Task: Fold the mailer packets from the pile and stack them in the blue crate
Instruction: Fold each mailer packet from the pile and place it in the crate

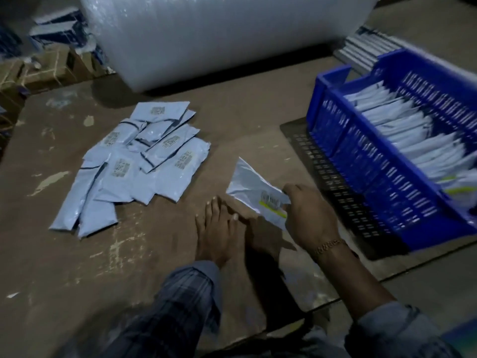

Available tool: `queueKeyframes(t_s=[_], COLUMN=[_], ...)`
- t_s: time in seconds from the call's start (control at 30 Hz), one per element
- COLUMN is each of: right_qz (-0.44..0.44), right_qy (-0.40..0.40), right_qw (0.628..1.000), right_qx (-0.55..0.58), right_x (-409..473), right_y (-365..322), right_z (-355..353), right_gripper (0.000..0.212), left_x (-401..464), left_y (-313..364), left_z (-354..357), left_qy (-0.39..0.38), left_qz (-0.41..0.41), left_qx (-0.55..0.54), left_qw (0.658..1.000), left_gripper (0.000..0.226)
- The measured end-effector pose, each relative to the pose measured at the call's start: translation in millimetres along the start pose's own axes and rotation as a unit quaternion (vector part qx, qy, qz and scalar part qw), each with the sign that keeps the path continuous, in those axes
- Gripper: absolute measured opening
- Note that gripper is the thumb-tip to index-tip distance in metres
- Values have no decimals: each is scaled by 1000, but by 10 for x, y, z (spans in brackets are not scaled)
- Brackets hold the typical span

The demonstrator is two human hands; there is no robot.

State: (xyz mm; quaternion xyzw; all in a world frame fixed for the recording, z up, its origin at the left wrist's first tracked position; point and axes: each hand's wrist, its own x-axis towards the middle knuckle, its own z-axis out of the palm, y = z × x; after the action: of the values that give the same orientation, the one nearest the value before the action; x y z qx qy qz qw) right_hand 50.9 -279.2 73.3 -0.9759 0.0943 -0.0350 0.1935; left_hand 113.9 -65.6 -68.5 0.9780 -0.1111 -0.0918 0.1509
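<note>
While the pile of mailer packets [134, 161] lies at centre left, the right hand [307, 213] grips one mailer packet [253, 189] at centre, near the blue crate [361, 161]; the left hand is out of view.

a: what's around here?
b: dim light, a worn brown floor board [160, 254] with pale scuffs.
a: and behind?
b: a big bubble wrap roll [219, 34], cardboard boxes [44, 65] at far left.

light: dim, bluish | shadows: soft | blur: motion smear at edges | distortion: wide-angle bowing
</note>
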Motion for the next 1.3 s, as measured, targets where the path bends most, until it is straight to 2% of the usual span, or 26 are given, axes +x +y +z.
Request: queueKeyframes(t_s=[0.1,0.2,0.3,0.43,0.53,0.6,0.73,0.87,0.93,1.0,1.1,1.3], right_qz=[-17,-63,-125,-103,-66,-46,-4,-22,-31,-39,-54,-57], right_qy=[64,123,161,174,175,155,88,-80,-165,-215,-246,-242], right_qw=[997,987,977,979,982,987,992,987,975,958,933,910], right_qx=[50,78,55,32,15,-13,-93,-137,-145,-183,-256,-331], right_x=[75,115,150,205,254,307,450,593,643,685,699,677], right_y=[202,427,819,1511,2056,2436,3184,3520,3513,3490,3469,3478], right_z=[-579,-1136,-1680,-2327,-2609,-2718,-2842,-2668,-2452,-2212,-1936,-1799], right_gripper=[22,27,23,14,15,16,19,25,26,28,33,26], left_x=[200,373,513,646,683,678,644,685,708,719,697,701], left_y=[482,953,1463,1973,2216,2330,2486,2485,2467,2457,2455,2455], left_z=[71,199,312,485,666,747,858,884,903,909,859,852], left_qy=[-53,-84,-74,-78,-63,-50,-51,-43,-47,-52,-63,-70], left_qz=[29,38,44,45,-13,-46,-51,-67,-68,-66,-67,-70], left_qx=[50,48,61,54,48,59,31,38,48,41,22,19], left_qw=[997,995,994,995,997,996,997,996,995,996,996,995], left_gripper=[69,70,90,68,74,75,69,66,67,69,71,72])
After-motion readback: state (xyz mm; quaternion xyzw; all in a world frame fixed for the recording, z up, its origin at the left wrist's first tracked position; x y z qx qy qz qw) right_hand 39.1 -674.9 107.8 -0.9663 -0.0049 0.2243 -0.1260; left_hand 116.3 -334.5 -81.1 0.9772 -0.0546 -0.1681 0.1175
